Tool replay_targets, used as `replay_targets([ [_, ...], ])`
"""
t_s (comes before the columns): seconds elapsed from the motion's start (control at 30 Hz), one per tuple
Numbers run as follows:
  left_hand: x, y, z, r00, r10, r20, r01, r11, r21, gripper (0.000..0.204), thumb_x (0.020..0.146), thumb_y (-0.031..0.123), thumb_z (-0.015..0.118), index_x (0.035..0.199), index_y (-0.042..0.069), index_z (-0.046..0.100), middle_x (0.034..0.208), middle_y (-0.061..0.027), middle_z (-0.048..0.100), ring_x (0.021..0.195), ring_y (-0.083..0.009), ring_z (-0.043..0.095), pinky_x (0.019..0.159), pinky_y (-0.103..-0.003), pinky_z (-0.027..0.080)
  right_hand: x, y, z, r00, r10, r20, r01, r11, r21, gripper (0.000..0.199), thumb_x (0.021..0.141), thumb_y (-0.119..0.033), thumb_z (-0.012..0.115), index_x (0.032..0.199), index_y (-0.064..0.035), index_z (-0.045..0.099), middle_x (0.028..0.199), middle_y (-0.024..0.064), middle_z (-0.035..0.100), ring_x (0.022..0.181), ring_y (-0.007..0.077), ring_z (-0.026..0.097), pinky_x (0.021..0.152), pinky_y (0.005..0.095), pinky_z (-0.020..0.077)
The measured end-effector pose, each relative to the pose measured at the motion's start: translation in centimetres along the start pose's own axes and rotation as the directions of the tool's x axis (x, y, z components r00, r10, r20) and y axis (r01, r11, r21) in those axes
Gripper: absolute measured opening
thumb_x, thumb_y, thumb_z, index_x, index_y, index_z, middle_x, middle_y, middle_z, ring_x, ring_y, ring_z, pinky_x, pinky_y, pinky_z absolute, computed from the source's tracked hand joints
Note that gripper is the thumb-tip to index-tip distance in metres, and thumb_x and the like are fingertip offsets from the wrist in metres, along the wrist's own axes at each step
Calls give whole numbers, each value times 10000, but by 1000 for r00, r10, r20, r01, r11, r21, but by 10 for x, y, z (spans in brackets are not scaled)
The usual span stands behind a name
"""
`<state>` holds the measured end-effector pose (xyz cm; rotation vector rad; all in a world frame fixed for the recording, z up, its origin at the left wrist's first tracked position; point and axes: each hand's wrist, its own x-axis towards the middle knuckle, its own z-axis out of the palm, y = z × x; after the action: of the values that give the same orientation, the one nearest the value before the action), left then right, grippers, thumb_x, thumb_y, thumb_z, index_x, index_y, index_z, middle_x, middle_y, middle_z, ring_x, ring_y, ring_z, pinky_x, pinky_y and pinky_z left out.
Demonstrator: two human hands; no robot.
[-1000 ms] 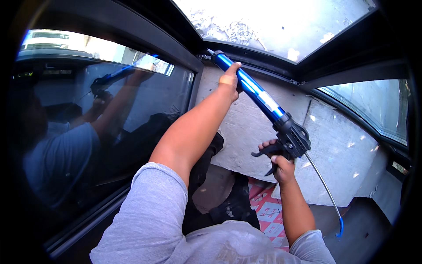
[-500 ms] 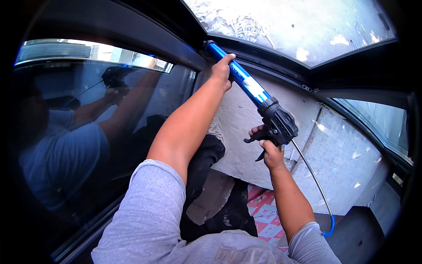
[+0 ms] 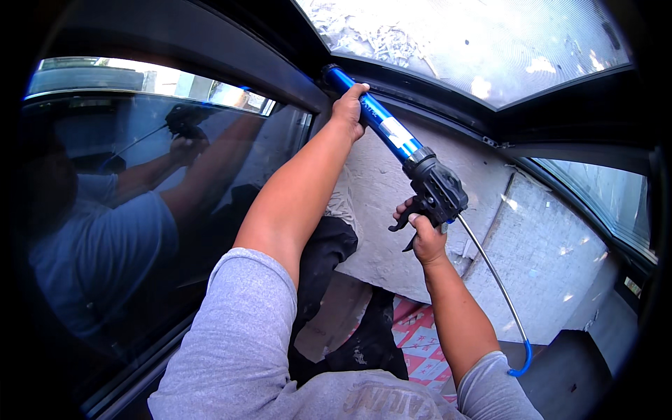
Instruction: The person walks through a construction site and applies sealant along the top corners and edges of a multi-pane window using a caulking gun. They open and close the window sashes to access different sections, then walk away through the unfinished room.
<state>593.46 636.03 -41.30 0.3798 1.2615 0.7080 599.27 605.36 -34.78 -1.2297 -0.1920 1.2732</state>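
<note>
I hold a blue caulking gun (image 3: pixel 392 133) raised toward the dark window frame (image 3: pixel 392 73) overhead. My left hand (image 3: pixel 348 108) grips the blue tube near its front end, arm stretched up. My right hand (image 3: pixel 423 234) is closed around the black handle and trigger at the rear. A thin metal push rod (image 3: pixel 493 280) with a blue hooked tip trails down to the right from the gun. The nozzle end sits up at the frame's corner, beside the glass pane.
A large dark glass pane (image 3: pixel 140 210) at left mirrors my arms and the gun. A frosted skylight (image 3: pixel 476 35) spans the top. A rough grey plaster wall (image 3: pixel 532 252) lies ahead, and red-and-white patterned cardboard (image 3: pixel 420 336) lies below by my dark trousers.
The gun and both hands have shifted left and upward along the frame; the tube end now sits closer to the corner by the glass.
</note>
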Motion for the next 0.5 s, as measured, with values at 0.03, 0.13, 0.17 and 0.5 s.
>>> replay_targets([
  [0.03, 3, 0, -2, 1000, 4, 9, -4, 1000, -4, 507, 801, 230, 817, 1169, -11, 563, 1026, -128, 580, 936, -284, 629, 917, -491, 560, 1, 1, 0, 1000, -7, 2, 7, 1000, -10, 354, 825, -59, 544, 1155, 57, 603, 1024, 158, 693, 952, 275, 718, 871, 420, 589],
  [0.13, 7, 1, -2, 1000, 6, 26, -6, 1000, -3, 505, 799, 226, 815, 1162, -13, 558, 1022, -131, 580, 934, -287, 627, 918, -490, 559, 2, 1, 2, 1000, -24, -14, 24, 1000, -12, 335, 836, -66, 553, 1143, 54, 608, 989, 145, 688, 914, 263, 718, 833, 409, 597],
  [0.17, 7, 1, -1, 1000, 5, 30, -5, 1000, -1, 504, 798, 225, 814, 1159, -13, 556, 1021, -132, 580, 933, -288, 627, 918, -489, 559, 2, 1, 3, 999, -29, -23, 29, 1000, -8, 329, 839, -67, 556, 1140, 53, 610, 975, 140, 685, 900, 259, 718, 823, 404, 599],
  [0.5, 9, -3, 0, 998, -23, 65, 25, 999, -27, 466, 848, 212, 765, 1187, 23, 507, 1068, -126, 551, 978, -289, 597, 1004, -525, 515, 7, 0, -6, 999, -39, -25, 37, 997, -62, 282, 856, -87, 577, 1103, 41, 626, 918, 113, 678, 814, 214, 705, 722, 356, 589],
])
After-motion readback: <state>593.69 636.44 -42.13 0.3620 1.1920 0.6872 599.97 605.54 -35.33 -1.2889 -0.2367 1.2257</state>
